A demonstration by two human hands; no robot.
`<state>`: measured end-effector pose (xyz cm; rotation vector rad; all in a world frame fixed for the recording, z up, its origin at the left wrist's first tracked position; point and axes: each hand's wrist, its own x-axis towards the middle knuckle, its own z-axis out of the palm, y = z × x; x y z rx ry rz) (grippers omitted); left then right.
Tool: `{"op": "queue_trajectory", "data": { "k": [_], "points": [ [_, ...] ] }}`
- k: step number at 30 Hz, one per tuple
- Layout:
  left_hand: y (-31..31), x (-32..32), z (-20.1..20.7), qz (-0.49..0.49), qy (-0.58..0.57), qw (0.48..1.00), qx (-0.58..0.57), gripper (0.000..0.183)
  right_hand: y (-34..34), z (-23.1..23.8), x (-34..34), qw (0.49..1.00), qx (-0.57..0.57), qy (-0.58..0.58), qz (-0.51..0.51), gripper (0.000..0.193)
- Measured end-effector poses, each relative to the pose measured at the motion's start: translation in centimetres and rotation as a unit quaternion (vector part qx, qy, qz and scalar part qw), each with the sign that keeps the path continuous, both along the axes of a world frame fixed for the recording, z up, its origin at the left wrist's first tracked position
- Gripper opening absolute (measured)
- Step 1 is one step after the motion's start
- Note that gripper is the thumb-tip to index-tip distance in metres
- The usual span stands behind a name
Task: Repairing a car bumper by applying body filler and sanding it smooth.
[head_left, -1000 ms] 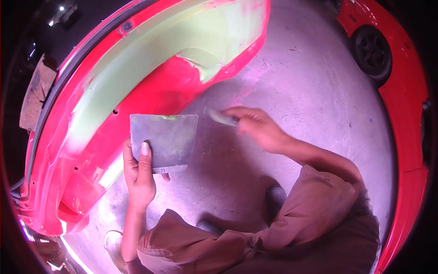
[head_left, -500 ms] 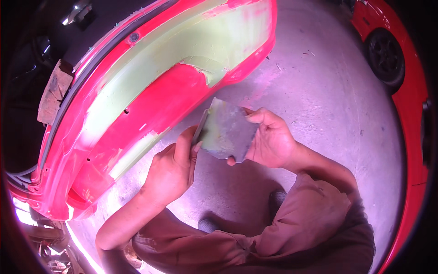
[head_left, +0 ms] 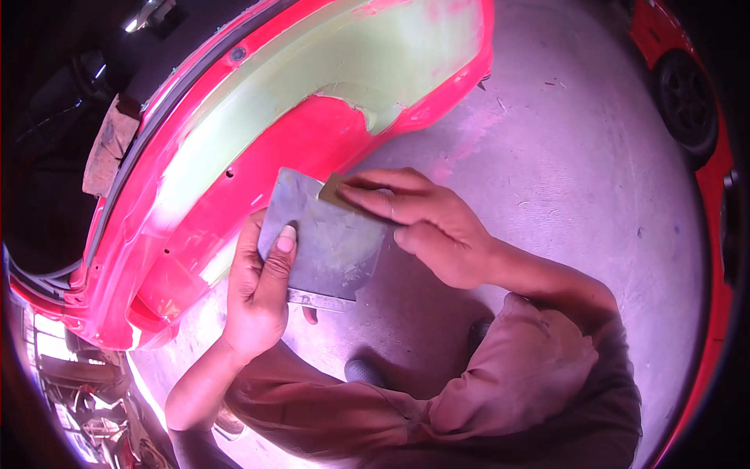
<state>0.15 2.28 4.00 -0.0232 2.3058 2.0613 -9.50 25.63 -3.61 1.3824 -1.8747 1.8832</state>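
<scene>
My left hand (head_left: 264, 289) grips a flat grey plate (head_left: 324, 250) smeared with pale residue. Its thumb presses on the plate's face while the fingers go behind the left edge. My right hand (head_left: 445, 227) is closed on a small olive-brown flat piece (head_left: 336, 191), at the plate's upper right corner; the fingers hide part of that piece. Just beyond both hands lies a red car body panel (head_left: 273, 156), with a broad curved band of pale green filler (head_left: 234, 129) over it.
A rough brown block (head_left: 112, 148) rests by the dark opening left of the panel. Another red car (head_left: 715, 195) with a black wheel (head_left: 687, 98) stands at the right. The grey concrete floor (head_left: 562, 211) lies between them. Assorted scrap-like parts (head_left: 86, 383) are at the lower left.
The plate has moved left and turned; my left hand now grips it with its thumb on top. My right hand has let go of its right edge and now holds the small olive-brown piece.
</scene>
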Motion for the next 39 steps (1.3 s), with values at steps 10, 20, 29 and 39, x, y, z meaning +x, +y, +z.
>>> {"op": "queue_trajectory", "data": {
  "k": [10,20,29,39],
  "points": [
    [-1.9,1.9,0.3,0.137,0.086,0.987,0.013,0.032,0.8,1.1,-1.9,0.975,0.207,-0.004,-0.083,0.045],
    [-4.7,1.8,-0.6,0.159,0.255,0.914,-0.271,0.036,-3.3,6.3,0.0,0.767,-0.042,-0.544,0.338,0.065],
    [-4.9,3.0,2.5,0.185,0.192,0.818,-0.511,0.035,-9.4,8.1,1.2,0.71,-0.116,-0.591,0.364,0.05],
    [-6.0,5.4,0.7,0.213,-0.067,0.801,-0.555,0.025,-17.3,2.9,0.9,0.742,-0.45,-0.495,-0.041,0.029]
  ]
}}
